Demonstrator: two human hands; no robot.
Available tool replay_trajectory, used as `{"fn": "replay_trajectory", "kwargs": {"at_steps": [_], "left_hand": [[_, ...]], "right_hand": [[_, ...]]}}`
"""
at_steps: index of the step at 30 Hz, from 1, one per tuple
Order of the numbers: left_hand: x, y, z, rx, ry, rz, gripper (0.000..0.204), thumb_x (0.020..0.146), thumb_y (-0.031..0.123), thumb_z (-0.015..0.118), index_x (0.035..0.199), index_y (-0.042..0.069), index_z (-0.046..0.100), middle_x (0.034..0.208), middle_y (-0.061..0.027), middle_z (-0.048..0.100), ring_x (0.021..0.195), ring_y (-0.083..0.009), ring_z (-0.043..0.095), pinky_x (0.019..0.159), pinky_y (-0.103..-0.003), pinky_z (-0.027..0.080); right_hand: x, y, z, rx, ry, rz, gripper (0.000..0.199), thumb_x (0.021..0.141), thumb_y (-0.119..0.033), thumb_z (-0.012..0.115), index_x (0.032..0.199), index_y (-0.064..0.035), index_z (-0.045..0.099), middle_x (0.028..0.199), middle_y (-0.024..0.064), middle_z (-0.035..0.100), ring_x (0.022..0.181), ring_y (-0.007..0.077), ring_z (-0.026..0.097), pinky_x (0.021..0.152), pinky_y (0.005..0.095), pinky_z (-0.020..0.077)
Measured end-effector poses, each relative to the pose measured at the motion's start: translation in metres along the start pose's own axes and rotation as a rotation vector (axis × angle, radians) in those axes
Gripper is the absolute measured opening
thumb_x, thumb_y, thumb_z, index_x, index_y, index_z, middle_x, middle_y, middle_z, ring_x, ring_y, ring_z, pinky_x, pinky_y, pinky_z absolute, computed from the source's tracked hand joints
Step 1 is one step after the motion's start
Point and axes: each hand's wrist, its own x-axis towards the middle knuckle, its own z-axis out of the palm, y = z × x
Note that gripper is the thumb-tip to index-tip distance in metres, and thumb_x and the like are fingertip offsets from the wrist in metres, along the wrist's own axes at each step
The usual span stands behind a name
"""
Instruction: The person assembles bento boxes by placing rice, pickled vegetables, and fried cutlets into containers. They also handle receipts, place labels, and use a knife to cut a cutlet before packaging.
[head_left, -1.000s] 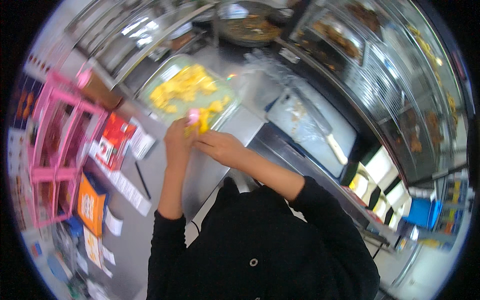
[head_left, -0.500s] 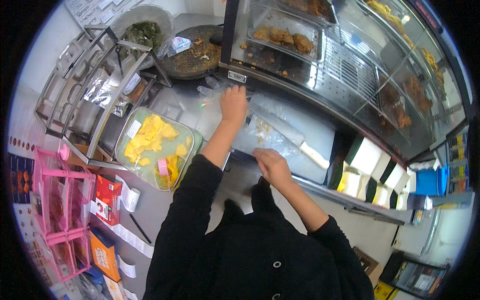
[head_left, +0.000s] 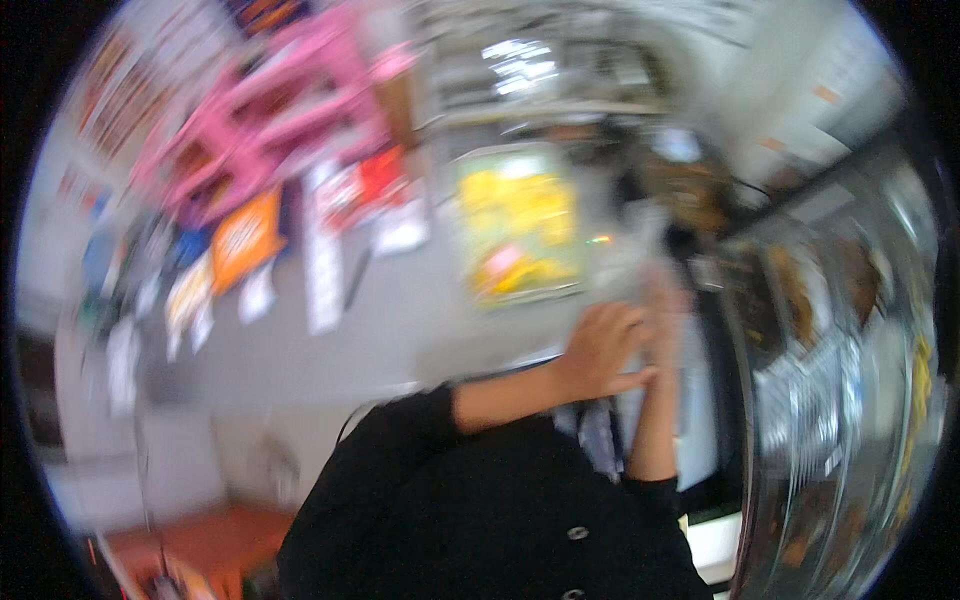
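Note:
My left hand (head_left: 600,350) reaches across my front, its thumb and fingers apart, and I see nothing in it. It meets or overlaps my right hand (head_left: 665,305), which is smeared by motion so its fingers do not show clearly. Whether the two hands touch I cannot tell. Just beyond and left of the left hand stands a clear tray (head_left: 470,240) of yellow slices (head_left: 520,205), with a pink item (head_left: 503,260) in it. Below my hands the pale cutting board (head_left: 697,410) is mostly hidden; the knife does not show clearly.
A glass display case (head_left: 800,420) with metal racks rises on the right. A round dark board (head_left: 690,190) lies at the back. Pink racks (head_left: 300,110), an orange packet (head_left: 247,238), a red box (head_left: 383,178) and paper strips (head_left: 323,255) occupy the counter's left side.
My view has swung left, so the tray and pink racks sit farther right and the display case is at the right edge. My hands, apart before, have come together. The picture is blurred.

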Motion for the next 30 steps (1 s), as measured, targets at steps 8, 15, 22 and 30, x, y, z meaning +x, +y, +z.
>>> {"fn": "replay_trajectory", "kwargs": {"at_steps": [8, 15, 22, 30], "left_hand": [[-0.032, -0.019, -0.061, 0.204, 0.151, 0.021, 0.019, 0.068, 0.025, 0.060, 0.080, 0.011, 0.060, 0.091, -0.0046, 0.053, 0.093, -0.0235, 0.049, 0.076, -0.039, 0.038], [-0.043, -0.049, -0.108, 0.111, 0.165, -0.094, 0.012, 0.072, 0.023, 0.058, 0.078, 0.012, 0.059, 0.089, -0.0021, 0.055, 0.092, -0.0220, 0.051, 0.072, -0.038, 0.040], [-0.052, -0.015, -0.096, -0.070, 0.251, 0.206, 0.017, 0.075, 0.028, 0.062, 0.085, 0.014, 0.062, 0.109, -0.0055, 0.056, 0.108, -0.0242, 0.048, 0.076, -0.040, 0.040], [-0.065, -0.038, -0.097, -0.051, 0.045, 0.025, 0.025, 0.075, 0.028, 0.063, 0.095, 0.012, 0.059, 0.109, -0.0045, 0.053, 0.113, -0.0240, 0.044, 0.083, -0.043, 0.037]], "right_hand": [[0.026, -0.019, 0.064, 0.596, -0.210, 0.251, 0.093, 0.083, -0.071, 0.040, 0.142, 0.0000, 0.029, 0.148, 0.0163, 0.028, 0.138, 0.0301, 0.023, 0.114, 0.0440, 0.0122], [0.017, -0.027, 0.116, -0.284, -0.078, 0.021, 0.066, 0.086, -0.037, 0.055, 0.141, -0.0054, 0.034, 0.147, 0.0123, 0.033, 0.139, 0.0291, 0.023, 0.113, 0.0437, 0.0178], [0.015, -0.026, 0.094, -0.256, 0.190, 0.165, 0.059, 0.088, -0.027, 0.056, 0.141, -0.0115, 0.035, 0.147, 0.0143, 0.030, 0.139, 0.0308, 0.020, 0.111, 0.0503, 0.0211], [-0.005, -0.046, 0.148, 0.500, 0.117, -0.012, 0.069, 0.084, -0.052, 0.058, 0.141, -0.0214, 0.035, 0.153, 0.0132, 0.013, 0.138, 0.0436, 0.011, 0.103, 0.0705, 0.0166]]}}
